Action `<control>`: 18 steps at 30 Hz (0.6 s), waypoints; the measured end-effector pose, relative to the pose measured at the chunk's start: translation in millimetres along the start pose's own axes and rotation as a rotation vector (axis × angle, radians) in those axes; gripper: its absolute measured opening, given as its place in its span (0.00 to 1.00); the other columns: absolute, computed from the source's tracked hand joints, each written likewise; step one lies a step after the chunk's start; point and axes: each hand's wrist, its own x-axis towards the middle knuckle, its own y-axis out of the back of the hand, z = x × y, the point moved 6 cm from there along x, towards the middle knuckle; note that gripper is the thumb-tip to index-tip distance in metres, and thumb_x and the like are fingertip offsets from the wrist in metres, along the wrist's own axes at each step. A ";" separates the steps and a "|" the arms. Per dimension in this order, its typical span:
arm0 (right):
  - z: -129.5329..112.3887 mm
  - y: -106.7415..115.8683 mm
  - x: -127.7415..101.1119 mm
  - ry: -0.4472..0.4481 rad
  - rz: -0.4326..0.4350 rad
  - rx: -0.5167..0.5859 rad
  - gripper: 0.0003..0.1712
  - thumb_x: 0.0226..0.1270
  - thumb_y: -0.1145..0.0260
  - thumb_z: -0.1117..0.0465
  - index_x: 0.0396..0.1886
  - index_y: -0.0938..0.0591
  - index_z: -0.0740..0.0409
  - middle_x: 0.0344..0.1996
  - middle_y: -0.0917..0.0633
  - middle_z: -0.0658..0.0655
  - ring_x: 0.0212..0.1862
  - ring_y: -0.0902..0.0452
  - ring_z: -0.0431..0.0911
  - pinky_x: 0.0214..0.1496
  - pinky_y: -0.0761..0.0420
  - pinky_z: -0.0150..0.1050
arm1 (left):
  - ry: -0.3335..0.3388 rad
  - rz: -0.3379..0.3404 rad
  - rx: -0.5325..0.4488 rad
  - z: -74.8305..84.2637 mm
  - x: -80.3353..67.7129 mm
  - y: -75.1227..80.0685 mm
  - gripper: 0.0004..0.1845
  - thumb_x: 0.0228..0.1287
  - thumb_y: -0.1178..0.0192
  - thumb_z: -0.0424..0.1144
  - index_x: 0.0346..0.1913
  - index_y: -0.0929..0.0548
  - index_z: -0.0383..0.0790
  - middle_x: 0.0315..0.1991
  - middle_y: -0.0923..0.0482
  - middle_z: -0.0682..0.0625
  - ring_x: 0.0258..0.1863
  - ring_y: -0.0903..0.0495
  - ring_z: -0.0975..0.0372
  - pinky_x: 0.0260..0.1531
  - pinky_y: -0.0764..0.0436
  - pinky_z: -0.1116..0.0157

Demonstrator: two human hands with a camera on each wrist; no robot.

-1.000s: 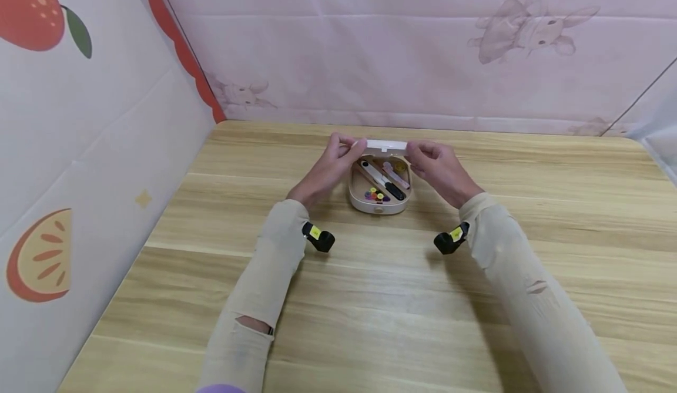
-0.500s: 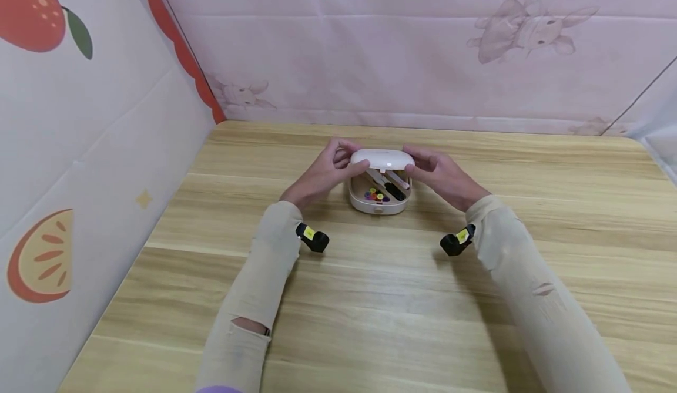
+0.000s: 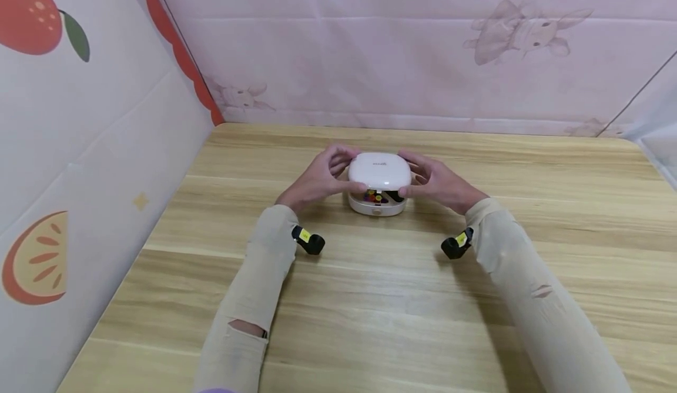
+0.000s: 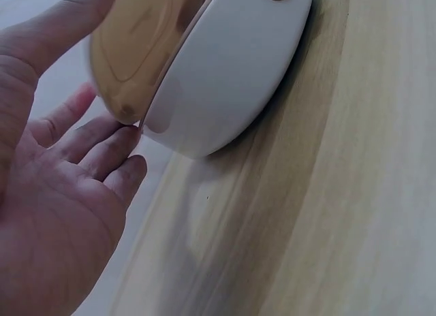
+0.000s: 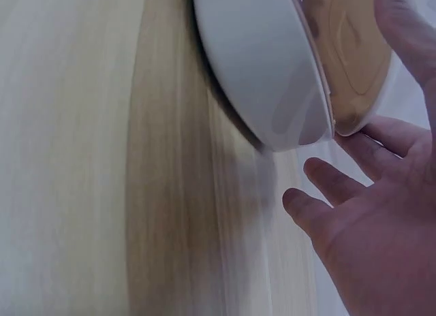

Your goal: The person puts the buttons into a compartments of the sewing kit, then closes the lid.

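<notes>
A small white case stands on the wooden table. Its rounded lid (image 3: pixel 379 170) is tilted down over the base (image 3: pixel 376 208), with a gap left at the front. Through that gap show several small colourful pieces (image 3: pixel 374 197) and part of a black item (image 3: pixel 394 195). My left hand (image 3: pixel 321 178) holds the lid's left side, thumb along the front edge, fingers behind. On the opposite side my right hand (image 3: pixel 441 182) grips it likewise. Both wrist views show the lid's tan inner face (image 4: pixel 139 40) and fingertips near the back seam.
The wooden tabletop (image 3: pixel 359 311) spreads around the case. A pink rabbit-print backdrop (image 3: pixel 370 70) rises behind its far edge, and a white fruit-print panel (image 3: pixel 106 146) borders the left side. Black wrist cameras (image 3: pixel 309 241) sit on both sleeves.
Both hands have swung the lid forward and down from nearly upright. The white and black tool and the pale lilac item inside, seen earlier, are now mostly covered.
</notes>
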 end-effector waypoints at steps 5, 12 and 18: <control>1.2 -0.5 0.9 0.021 -0.002 -0.048 0.55 0.61 0.23 0.64 0.81 0.45 0.60 0.80 0.44 0.58 0.79 0.52 0.59 0.78 0.48 0.56 | -0.038 -0.001 0.020 0.2 0.9 -1.5 0.41 0.50 0.20 0.33 0.65 0.31 0.35 0.67 0.29 0.50 0.72 0.35 0.61 0.70 0.37 0.67; 2.4 -3.5 1.3 0.025 -0.012 -0.123 0.58 0.59 0.22 0.63 0.82 0.48 0.58 0.81 0.48 0.57 0.79 0.53 0.61 0.77 0.49 0.58 | -0.072 -0.003 0.026 -1.0 2.5 -2.1 0.42 0.44 0.18 0.29 0.62 0.31 0.34 0.67 0.29 0.48 0.72 0.35 0.61 0.70 0.37 0.69; 2.0 -5.2 1.9 0.028 0.000 -0.204 0.60 0.58 0.20 0.61 0.82 0.48 0.58 0.80 0.45 0.58 0.79 0.51 0.60 0.77 0.47 0.58 | -0.065 -0.010 0.007 -1.8 2.4 -3.6 0.42 0.43 0.18 0.26 0.61 0.31 0.32 0.69 0.31 0.46 0.74 0.38 0.59 0.71 0.38 0.68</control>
